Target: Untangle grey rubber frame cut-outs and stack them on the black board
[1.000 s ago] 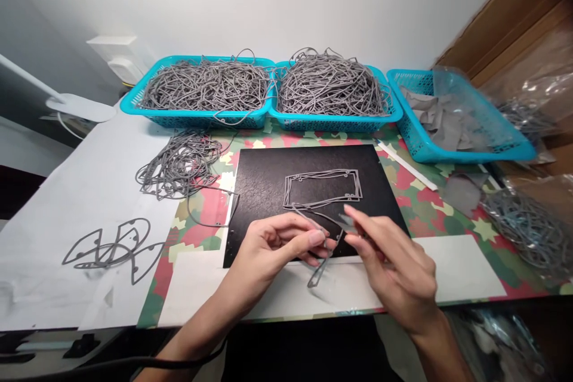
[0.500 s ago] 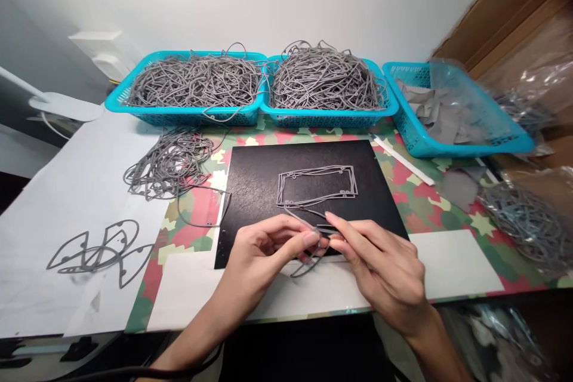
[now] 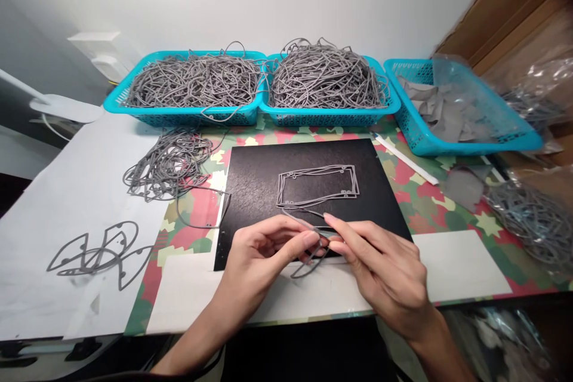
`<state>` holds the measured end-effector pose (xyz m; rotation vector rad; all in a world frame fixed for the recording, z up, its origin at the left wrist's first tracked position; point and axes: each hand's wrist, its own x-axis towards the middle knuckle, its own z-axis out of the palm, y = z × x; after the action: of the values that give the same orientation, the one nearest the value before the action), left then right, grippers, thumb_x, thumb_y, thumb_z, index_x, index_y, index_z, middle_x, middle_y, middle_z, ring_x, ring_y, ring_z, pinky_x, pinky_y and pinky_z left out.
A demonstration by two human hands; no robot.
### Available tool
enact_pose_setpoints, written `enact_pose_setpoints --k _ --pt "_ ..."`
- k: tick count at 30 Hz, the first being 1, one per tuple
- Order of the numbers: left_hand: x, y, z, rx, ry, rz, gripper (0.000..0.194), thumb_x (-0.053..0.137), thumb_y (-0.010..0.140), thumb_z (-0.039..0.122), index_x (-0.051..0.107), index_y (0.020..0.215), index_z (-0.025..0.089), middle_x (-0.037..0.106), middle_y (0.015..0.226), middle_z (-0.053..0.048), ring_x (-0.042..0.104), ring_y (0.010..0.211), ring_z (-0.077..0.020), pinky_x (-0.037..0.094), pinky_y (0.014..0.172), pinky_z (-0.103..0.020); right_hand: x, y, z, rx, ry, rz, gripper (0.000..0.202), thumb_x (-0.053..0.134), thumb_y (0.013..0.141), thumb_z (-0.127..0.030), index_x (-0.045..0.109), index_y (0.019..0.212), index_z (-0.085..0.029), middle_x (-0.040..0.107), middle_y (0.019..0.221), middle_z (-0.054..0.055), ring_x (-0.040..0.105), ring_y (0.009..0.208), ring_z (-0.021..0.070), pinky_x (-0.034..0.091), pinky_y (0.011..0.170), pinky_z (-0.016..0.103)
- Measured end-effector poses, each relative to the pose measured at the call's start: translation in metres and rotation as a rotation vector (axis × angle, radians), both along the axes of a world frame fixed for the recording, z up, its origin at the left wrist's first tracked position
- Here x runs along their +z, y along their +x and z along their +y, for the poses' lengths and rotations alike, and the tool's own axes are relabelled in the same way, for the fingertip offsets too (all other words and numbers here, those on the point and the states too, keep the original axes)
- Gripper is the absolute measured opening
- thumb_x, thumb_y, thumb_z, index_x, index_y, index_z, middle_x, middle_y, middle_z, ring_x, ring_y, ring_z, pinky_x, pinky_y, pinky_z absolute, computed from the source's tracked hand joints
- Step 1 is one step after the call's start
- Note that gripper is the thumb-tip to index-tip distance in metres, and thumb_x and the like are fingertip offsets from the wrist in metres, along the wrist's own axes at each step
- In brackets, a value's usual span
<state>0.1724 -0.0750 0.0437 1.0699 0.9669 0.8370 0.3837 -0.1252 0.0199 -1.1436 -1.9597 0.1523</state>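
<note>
Left hand: thumb and forefinger pinched together on a grey ring. The ring is twisted, held over the front edge of the mat, its lower bend hanging towards the table's front edge.

Right hand: forefinger and thumb tips slightly parted, close beside the left fingers. A thin grey piece shows between them; whether it is gripped, or is part of the ring, cannot be told.

On the mat, behind the hands, a set of frames lies flat, roughly stacked, corners not aligned. Beyond the mat's left edge lies a tangled pile, one loop reaching onto the mat. Loose loops lie nearer the table's front left corner.

Along the table's back edge stand the left basket and middle basket, both heaped with grey rings. The right basket, at the back right corner, holds grey scraps and clear film. A bag of grey rings lies by the table's right edge.
</note>
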Motion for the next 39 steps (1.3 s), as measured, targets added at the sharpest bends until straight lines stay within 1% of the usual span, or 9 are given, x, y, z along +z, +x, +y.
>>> enact_pose_setpoints --k 3,7,11,16,21,25,30,35,39 --pt "-0.0001 0.0005 -0.0008 0.005 -0.004 -0.01 0.014 0.09 0.093 0.03 0.086 0.086 0.019 0.083 0.076 -0.003 0.08 0.072 -0.0186 0.065 0.071 -0.023 -0.0007 0.0 -0.0004 0.0 -0.001 -0.006 0.054 0.068 0.105 0.0 0.064 0.156 -0.016 0.083 0.112 0.01 0.079 0.093 0.0176 0.061 0.083 0.03" --pt "-0.001 -0.0001 -0.0018 -0.007 -0.019 -0.03 0.014 0.089 0.094 0.029 0.086 0.086 0.018 0.084 0.079 -0.003 0.081 0.075 -0.0179 0.065 0.072 -0.021 -0.0019 0.0 -0.0014 -0.011 0.013 -0.017 0.052 0.069 0.104 0.0 0.065 0.154 -0.014 0.083 0.111 0.01 0.079 0.092 0.0174 0.061 0.082 0.03" --pt "-0.0011 0.0002 -0.0022 -0.012 -0.04 -0.066 0.011 0.088 0.095 0.027 0.087 0.087 0.019 0.085 0.079 -0.002 0.081 0.075 -0.0157 0.064 0.072 -0.018 -0.0017 -0.0003 -0.0015 -0.024 0.007 -0.018 0.055 0.069 0.106 -0.001 0.063 0.158 -0.018 0.083 0.111 0.009 0.079 0.091 0.0171 0.061 0.081 0.03" --pt "-0.0006 0.0013 -0.0032 0.002 -0.05 -0.07 0.012 0.089 0.094 0.027 0.086 0.086 0.019 0.085 0.079 -0.002 0.081 0.075 -0.0171 0.064 0.073 -0.021 -0.0009 -0.0006 -0.0012 -0.03 0.018 -0.033 0.059 0.068 0.106 -0.002 0.06 0.161 -0.02 0.084 0.109 0.009 0.08 0.089 0.0173 0.06 0.08 0.03" --pt "-0.0015 0.0012 -0.0036 0.01 -0.037 -0.077 0.009 0.088 0.095 0.024 0.087 0.088 0.02 0.084 0.078 -0.001 0.079 0.074 -0.0142 0.062 0.071 -0.017 -0.0013 -0.001 -0.001 -0.03 0.016 -0.039 0.057 0.069 0.105 -0.001 0.062 0.159 -0.017 0.084 0.111 0.009 0.08 0.091 0.0175 0.06 0.082 0.03" --pt "-0.0012 0.001 -0.0045 0.028 -0.028 -0.066 0.007 0.088 0.094 0.022 0.087 0.088 0.021 0.083 0.077 0.001 0.077 0.071 -0.0119 0.061 0.069 -0.015 -0.0008 -0.0013 0.001 -0.023 0.002 -0.042 0.055 0.069 0.106 -0.001 0.062 0.158 -0.016 0.083 0.11 0.009 0.08 0.093 0.0172 0.061 0.083 0.03" --pt "-0.0005 0.0009 -0.0056 0.037 -0.027 -0.047 0.006 0.089 0.093 0.022 0.087 0.087 0.022 0.082 0.076 0.001 0.077 0.07 -0.0119 0.062 0.068 -0.014 -0.0003 -0.0001 0.0006 -0.016 -0.014 -0.038 0.054 0.068 0.106 0.0 0.062 0.158 -0.016 0.082 0.112 0.009 0.078 0.093 0.0172 0.059 0.084 0.031" --pt "-0.0016 -0.0004 -0.0057 0.022 -0.001 -0.022 0.006 0.088 0.095 0.024 0.088 0.089 0.022 0.082 0.078 0.001 0.076 0.071 -0.0119 0.062 0.069 -0.014 0.0 0.0015 0.0002 0.004 -0.011 -0.036 0.052 0.07 0.104 0.0 0.064 0.154 -0.012 0.082 0.113 0.01 0.076 0.092 0.0179 0.058 0.083 0.033" --pt "-0.0033 -0.0015 -0.0061 0.014 0.028 0.005 0.008 0.087 0.097 0.025 0.088 0.089 0.022 0.082 0.081 0.001 0.076 0.073 -0.011 0.061 0.071 -0.013 0.0007 0.0024 0.0001 0.025 -0.018 -0.026 0.054 0.069 0.105 0.001 0.062 0.157 -0.014 0.082 0.113 0.009 0.076 0.094 0.0191 0.058 0.083 0.033"
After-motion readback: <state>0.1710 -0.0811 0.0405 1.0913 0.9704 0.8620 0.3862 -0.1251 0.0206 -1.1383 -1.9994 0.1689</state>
